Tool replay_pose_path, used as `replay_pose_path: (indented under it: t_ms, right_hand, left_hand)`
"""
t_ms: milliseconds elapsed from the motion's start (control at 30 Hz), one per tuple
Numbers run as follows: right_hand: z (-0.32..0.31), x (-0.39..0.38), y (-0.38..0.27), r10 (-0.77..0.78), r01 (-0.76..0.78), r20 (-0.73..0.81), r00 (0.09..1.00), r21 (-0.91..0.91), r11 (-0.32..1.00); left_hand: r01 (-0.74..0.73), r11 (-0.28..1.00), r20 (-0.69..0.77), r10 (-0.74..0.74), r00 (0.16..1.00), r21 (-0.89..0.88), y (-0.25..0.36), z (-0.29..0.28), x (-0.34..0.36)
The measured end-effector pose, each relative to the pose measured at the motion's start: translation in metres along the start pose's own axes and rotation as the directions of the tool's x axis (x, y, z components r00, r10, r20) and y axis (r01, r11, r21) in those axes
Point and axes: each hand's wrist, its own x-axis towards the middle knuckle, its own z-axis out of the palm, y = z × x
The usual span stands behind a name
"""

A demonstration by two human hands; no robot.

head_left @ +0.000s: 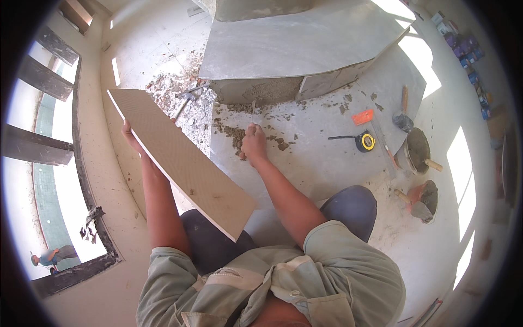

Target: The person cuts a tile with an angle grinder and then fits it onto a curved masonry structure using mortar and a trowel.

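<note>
My left hand [132, 139] holds a long beige tile [180, 158] by its far edge, back side up, tilted across my left knee. My right hand [254, 143] is closed into a fist and presses down on the grey floor tile [310, 158], among clumps of wet mortar [235, 133]. Whether a small tool sits inside the fist is hidden. I am crouched, with both knees in dark trousers below the hands.
Laid grey tiles [305, 43] rise ahead with a mortar edge [261, 92]. A hammer [188, 98] lies in the rubble on the left. A yellow tape measure [365, 141], an orange object [362, 116], a mallet [404, 111] and two mortar bowls [418, 150] with trowels lie on the right. A window opening [60, 163] is at left.
</note>
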Motion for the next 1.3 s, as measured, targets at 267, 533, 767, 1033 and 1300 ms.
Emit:
replay_pose_path:
  t_ms: [267,533,767,1033,1300]
  right_hand:
    - [0.006,-0.014,-0.054,0.199,-0.223,0.114,0.973,0.272,0.936]
    - [-0.015,-0.033,-0.053,0.275,-0.267,0.032,0.961,0.367,0.891]
    - [-0.025,0.006,-0.055,0.329,-0.347,0.109,0.938,0.326,0.879]
    - [-0.050,-0.007,-0.039,0.282,-0.288,0.080,0.956,0.432,0.855]
    - [-0.001,-0.023,-0.055,0.248,-0.270,0.226,0.942,0.071,0.960]
  left_hand:
    - [-0.036,0.981,-0.306,0.095,0.947,0.193,0.005,-0.005,0.005]
    - [-0.031,0.985,-0.314,0.084,0.946,0.169,0.012,-0.002,-0.006]
    - [-0.038,0.989,-0.360,0.087,0.929,0.141,0.010,0.019,-0.002]
    - [0.007,0.980,-0.373,0.069,0.925,0.199,0.009,0.030,-0.009]
    - [-0.050,0.990,-0.311,0.088,0.946,0.130,0.005,0.020,-0.001]
